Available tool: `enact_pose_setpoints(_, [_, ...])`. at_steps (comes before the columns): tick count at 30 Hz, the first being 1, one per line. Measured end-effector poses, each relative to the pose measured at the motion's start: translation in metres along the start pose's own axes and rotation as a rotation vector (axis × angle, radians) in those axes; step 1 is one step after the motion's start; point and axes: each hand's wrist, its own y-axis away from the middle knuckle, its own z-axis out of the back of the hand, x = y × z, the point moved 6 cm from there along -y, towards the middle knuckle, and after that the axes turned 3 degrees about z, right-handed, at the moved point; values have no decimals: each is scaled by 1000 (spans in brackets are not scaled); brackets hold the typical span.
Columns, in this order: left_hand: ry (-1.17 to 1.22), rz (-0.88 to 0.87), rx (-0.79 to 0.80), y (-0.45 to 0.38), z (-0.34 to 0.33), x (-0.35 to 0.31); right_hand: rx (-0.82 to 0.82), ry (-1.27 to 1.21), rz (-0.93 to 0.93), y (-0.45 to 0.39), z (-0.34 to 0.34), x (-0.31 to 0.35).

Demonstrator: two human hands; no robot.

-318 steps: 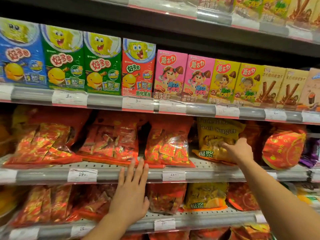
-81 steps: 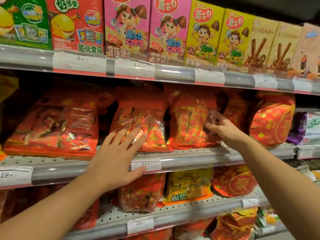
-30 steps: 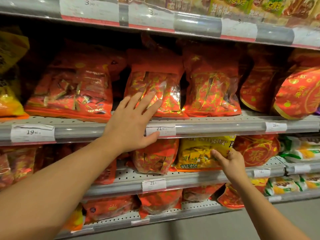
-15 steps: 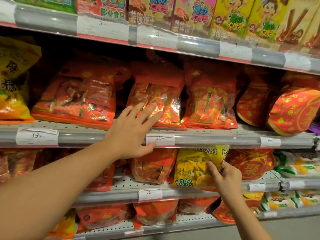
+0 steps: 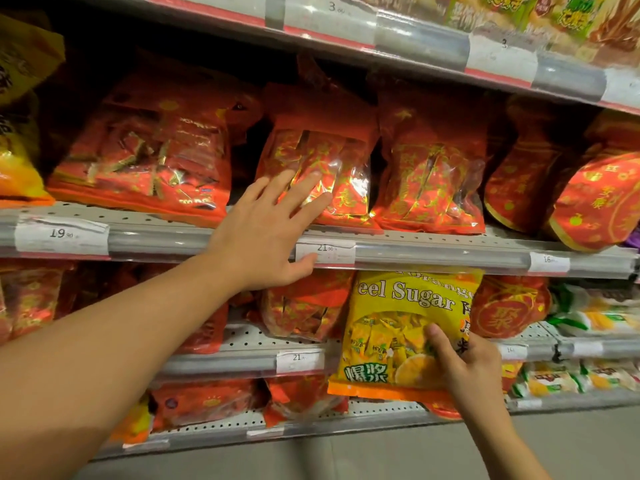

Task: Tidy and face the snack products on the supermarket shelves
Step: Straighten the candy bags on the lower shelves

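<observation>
Right hand (image 5: 471,368) now grips the yellow bag (image 5: 401,337), lifted clear of the lower shelf (image 5: 242,365) for re-facing, while left hand (image 5: 263,233) stays flat, unclenched, on a red bag (image 5: 318,174).

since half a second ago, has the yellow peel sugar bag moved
Yes. The yellow bag, gripped by the right hand, has come forward and down, now covering the lower shelf rail it sat behind.

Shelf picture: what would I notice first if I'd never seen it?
The bright yellow plastic candy bag printed "Peel Sugar", pinched by the right hand at the lower shelf. Above it, shiny red-and-gold foil bags fill the middle shelf, where the left hand lies flat on one red-and-gold bag.
</observation>
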Motion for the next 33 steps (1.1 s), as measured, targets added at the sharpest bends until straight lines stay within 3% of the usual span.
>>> enact_pose_setpoints(5, [-50, -28, 48, 0, -1, 1, 4, -15, -75, 21, 10, 7])
enact_pose_setpoints(10, [-4, -44, 95, 1, 1, 4, -129, 95, -137, 53, 32, 26])
enact_pose_setpoints(14, [53, -76, 127, 3, 10, 1, -78, 157, -113, 81, 35, 48])
enact_pose_setpoints(18, [201, -53, 90, 33, 16, 6, -60, 74, -104, 91, 23, 60])
enact_pose_setpoints(24, [-130, 17, 98, 67, -1, 48, -216, -30, -128, 114, 1, 51])
enact_pose_setpoints(31, [-102, -5, 87, 67, -3, 48, -218, -221, -105, 139, -11, 74])
enact_pose_setpoints(33, [-56, -10, 118, 66, -3, 47, -155, -245, -27, 130, -24, 93])
